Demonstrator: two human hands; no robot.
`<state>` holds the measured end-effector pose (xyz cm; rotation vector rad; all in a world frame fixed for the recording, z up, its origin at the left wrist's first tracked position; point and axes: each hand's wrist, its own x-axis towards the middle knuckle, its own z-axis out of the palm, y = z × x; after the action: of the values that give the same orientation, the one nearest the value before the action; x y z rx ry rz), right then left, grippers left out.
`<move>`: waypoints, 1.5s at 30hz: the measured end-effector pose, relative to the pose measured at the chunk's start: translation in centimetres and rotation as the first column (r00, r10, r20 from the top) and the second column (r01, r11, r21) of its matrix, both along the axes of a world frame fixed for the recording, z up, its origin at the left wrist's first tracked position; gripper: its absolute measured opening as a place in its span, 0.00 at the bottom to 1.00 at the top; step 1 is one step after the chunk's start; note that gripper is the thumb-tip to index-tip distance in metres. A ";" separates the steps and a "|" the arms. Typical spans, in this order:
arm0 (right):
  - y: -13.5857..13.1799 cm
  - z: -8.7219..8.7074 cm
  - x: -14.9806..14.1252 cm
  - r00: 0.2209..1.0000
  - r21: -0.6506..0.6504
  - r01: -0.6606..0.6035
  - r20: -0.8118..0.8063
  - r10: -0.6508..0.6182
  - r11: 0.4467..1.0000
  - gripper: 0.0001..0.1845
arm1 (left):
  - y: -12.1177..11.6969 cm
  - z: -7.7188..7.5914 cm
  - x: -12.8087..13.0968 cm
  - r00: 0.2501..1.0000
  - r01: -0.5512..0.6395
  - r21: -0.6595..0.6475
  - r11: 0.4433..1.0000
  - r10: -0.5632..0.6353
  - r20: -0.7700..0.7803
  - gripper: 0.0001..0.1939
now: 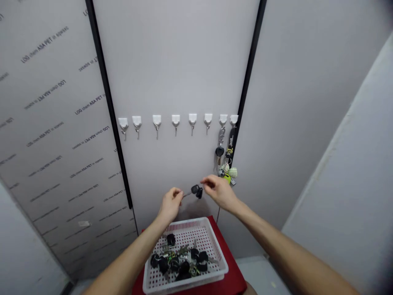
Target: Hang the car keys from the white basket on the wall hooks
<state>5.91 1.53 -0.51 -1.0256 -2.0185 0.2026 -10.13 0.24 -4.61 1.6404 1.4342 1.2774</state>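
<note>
A pair of black-headed keys [196, 191] is held up between my two hands, above the basket and in front of the panel. My left hand [170, 205] pinches the metal blade of one key between thumb and fingertips. On the other side, my right hand [221, 191] is closed in a pinch at the ring end of the same keys; the ring itself is too small to make out clearly. Below lies a white plastic basket [216, 246] holding several black-headed keys [174, 264] in a loose pile.
Several white hooks [175, 119] run in a row across the panel. From the two rightmost hang a key on a metal clip [219, 151] and a black strap [231, 141] with colourful charms [226, 170]. A red stool top [233, 274] supports the basket. Dark vertical strips [106, 78] border the panel.
</note>
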 end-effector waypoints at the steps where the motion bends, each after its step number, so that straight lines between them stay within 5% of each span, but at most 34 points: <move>1: 0.4 1.1 0.2 0.998 -0.022 0.022 -0.061 -0.023 1.000 0.08 | 0.1 1.0 0.2 1.000 -0.008 0.079 0.997 0.009 -0.009 0.11; 5: 2.3 6.1 0.8 0.952 -0.070 0.085 -0.290 -0.102 0.994 0.08 | 0.0 6.0 2.2 0.987 0.132 0.345 0.929 -0.092 -0.130 0.14; 10: 5.1 11.1 0.6 0.866 -0.015 0.108 -0.490 -0.102 0.994 0.08 | 0.9 11.6 4.6 0.942 0.228 0.421 0.878 -0.089 -0.323 0.18; 13: 7.0 12.6 0.1 0.823 0.001 0.150 -0.554 -0.124 0.989 0.08 | 1.7 13.1 5.1 0.928 0.198 0.411 0.890 -0.036 -0.370 0.19; 16: 8.1 13.0 -0.3 0.830 -0.057 0.210 -0.517 -0.209 0.976 0.08 | 1.9 13.0 4.8 0.915 0.178 0.372 0.911 -0.014 -0.403 0.18; 18: 8.0 12.8 -0.4 0.854 -0.054 0.253 -0.457 -0.249 0.966 0.09 | 1.8 12.0 4.0 0.909 0.184 0.330 0.926 -0.032 -0.415 0.17; 21: 6.4 11.3 -0.1 0.877 0.137 0.351 -0.396 -0.273 0.926 0.13 | 1.4 9.2 2.2 0.916 0.187 0.222 0.957 -0.088 -0.392 0.16; 23: 4.6 9.1 0.1 0.887 0.271 0.391 -0.365 -0.282 0.880 0.16 | 1.1 6.5 1.0 0.927 0.169 0.135 0.976 -0.111 -0.358 0.15; 25: 2.7 5.7 0.2 0.937 0.280 0.325 -0.228 -0.266 0.903 0.16 | 0.6 3.0 0.0 0.936 0.148 0.046 0.988 -0.125 -0.329 0.15; 27: 0.6 1.2 0.1 0.985 0.111 0.141 0.081 -0.151 0.984 0.15 | -0.3 -0.7 -0.4 0.932 0.174 -0.046 0.984 -0.179 -0.314 0.15; 29: -1.3 -3.4 -0.1 0.904 -0.189 -0.021 0.416 0.100 0.982 0.14 | -1.6 -4.2 -0.4 0.909 0.227 -0.132 0.965 -0.259 -0.328 0.14; 31: -2.8 -7.3 -0.5 0.762 -0.371 -0.015 0.597 0.250 0.928 0.18 | -3.1 -7.0 -0.1 0.862 0.271 -0.195 0.943 -0.328 -0.386 0.14; 33: -3.8 -10.0 -0.9 0.672 -0.391 0.053 0.694 0.256 0.919 0.20 | -4.5 -8.9 0.1 0.802 0.290 -0.227 0.930 -0.366 -0.472 0.15; 38: -4.9 -12.1 -1.9 0.714 -0.456 0.071 0.644 0.274 0.887 0.18 | -5.6 -10.6 0.2 0.728 0.260 -0.185 0.948 -0.319 -0.607 0.12; 45: -4.7 -12.3 -1.6 0.882 -0.579 -0.055 0.354 0.312 0.814 0.10 | -5.4 -11.0 0.0 0.776 0.208 -0.171 0.963 -0.268 -0.571 0.10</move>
<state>4.32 -3.14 -12.80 -1.3089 -2.5555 0.7704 -10.18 -5.17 -15.57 2.1846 1.5262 0.5477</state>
